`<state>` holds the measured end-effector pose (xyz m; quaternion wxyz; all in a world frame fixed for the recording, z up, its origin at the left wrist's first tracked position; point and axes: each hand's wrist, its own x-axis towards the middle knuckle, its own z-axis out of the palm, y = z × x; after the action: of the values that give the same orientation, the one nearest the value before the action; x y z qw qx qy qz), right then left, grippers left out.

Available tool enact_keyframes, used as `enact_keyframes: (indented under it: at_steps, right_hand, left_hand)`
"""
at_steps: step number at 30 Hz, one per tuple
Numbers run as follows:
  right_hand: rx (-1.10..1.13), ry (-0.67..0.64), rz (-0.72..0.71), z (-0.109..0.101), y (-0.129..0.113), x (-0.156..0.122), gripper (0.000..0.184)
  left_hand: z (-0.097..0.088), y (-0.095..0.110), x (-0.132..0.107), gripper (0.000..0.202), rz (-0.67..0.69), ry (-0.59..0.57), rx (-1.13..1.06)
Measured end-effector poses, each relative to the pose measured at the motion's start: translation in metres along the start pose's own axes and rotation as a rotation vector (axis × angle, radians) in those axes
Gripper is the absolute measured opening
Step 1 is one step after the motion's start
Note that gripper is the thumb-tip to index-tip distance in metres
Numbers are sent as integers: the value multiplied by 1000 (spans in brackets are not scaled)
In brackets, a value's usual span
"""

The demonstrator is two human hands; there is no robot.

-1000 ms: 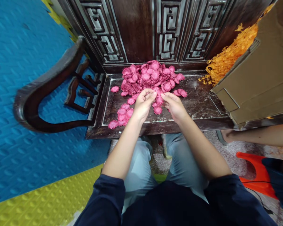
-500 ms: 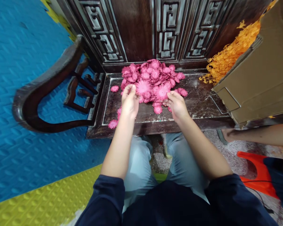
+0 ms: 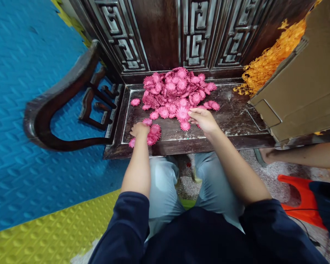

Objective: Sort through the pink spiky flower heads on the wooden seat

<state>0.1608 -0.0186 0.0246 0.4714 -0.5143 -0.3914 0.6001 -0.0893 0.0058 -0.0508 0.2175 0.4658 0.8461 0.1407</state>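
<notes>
A heap of pink artificial daisy-like flower heads [image 3: 172,88] lies on the dark wooden bench [image 3: 225,121]. My right hand [image 3: 205,120] pinches one pink flower [image 3: 183,113] by its edge, just in front of the heap. Palm down, my left hand [image 3: 140,129] is low over a smaller group of pink flowers [image 3: 154,134] near the bench's front left; its fingers look loosely spread, though partly hidden. One flower [image 3: 147,121] shows just beyond that hand, and another [image 3: 132,143] lies partly covered by it.
A curved wooden armrest [image 3: 35,121] bounds the bench at left, and a carved backrest [image 3: 159,36] rises behind. At right stand a cardboard box [image 3: 305,80] and orange dried-looking flowers [image 3: 275,55]. Another person's leg [image 3: 305,154] and a red stool [image 3: 294,209] are at lower right.
My left hand has moved from the heap down and left to the small group by the front edge. My right hand still holds its flower, slightly left and lower.
</notes>
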Motion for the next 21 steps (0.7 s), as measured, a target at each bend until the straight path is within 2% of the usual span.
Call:
enact_keyframes:
  at_steps: [2,4,5,7,8,9,11,13,15,18,21]
  right_hand:
    - [-10,9,-26,0,0,0,9]
    - [-39,3,-79,1,0,0,10]
    - [-56,-6,-112,1,0,0,11]
    - [-88,-30,-173,0,1,1,12]
    - [-100,-40,-197,-1,1,2,12]
    - [-112,-46,-216,-2,2,3,12]
    - [-134,-49,-241,-4,3,6,12]
    - [-157,-49,-257,-6,4,8,12]
    - [-177,-66,-279,-7,5,8,13]
    - [-199,-92,-303,-5,5,8,16]
    - [-175,-53,-309,-3,4,7,19]
  left_hand:
    - [-4,12,-5,40,-11,61,-8]
    - [-10,30,-16,40,139,27,-188]
    - [-14,41,-23,39,276,-58,-359]
    - [-22,61,-40,44,572,-320,-701]
    - [-25,69,-49,47,669,-450,-789]
    - [-28,76,-57,49,722,-513,-834]
    - [-33,85,-70,46,768,-528,-866]
    - [-35,88,-76,43,769,-493,-844]
    - [-34,87,-77,43,766,-445,-786]
    - [-29,85,-75,31,757,-346,-703]
    - [-25,86,-73,24,727,-290,-699]
